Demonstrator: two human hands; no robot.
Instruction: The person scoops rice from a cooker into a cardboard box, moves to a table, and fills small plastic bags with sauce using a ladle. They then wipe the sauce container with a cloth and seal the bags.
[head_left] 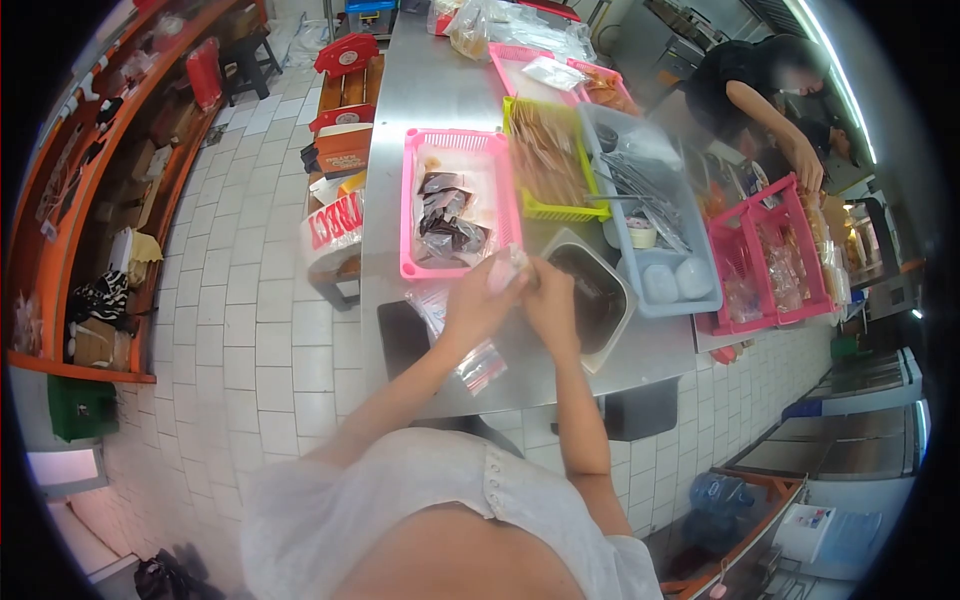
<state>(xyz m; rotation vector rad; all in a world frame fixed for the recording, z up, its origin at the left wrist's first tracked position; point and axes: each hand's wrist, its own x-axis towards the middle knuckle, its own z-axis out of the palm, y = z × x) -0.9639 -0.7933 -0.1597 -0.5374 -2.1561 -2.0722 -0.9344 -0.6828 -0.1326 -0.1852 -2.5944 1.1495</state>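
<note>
My left hand (478, 298) is closed around a small plastic bag (507, 268) with pale pinkish contents. Beside it, my right hand (550, 302) is closed too, its fingers curled in against the same bag; their tips are hidden. Just beyond my left hand is a pink basket (411, 205) holding several packets of dark sauce (445, 215). Close by my right hand stands a metal container (612, 349) with something dark inside. Clear zip bags (481, 367) lie on the steel table (540, 372) under my left forearm.
Past the container are a yellow-green basket (556, 212) of flat brown packets and a blue-grey tray (640, 300) with tape and utensils. At right, a co-worker (745, 85) reaches over pink baskets (765, 262). An orange shelf (165, 215) runs along the left; boxes (342, 147) stand beside the table.
</note>
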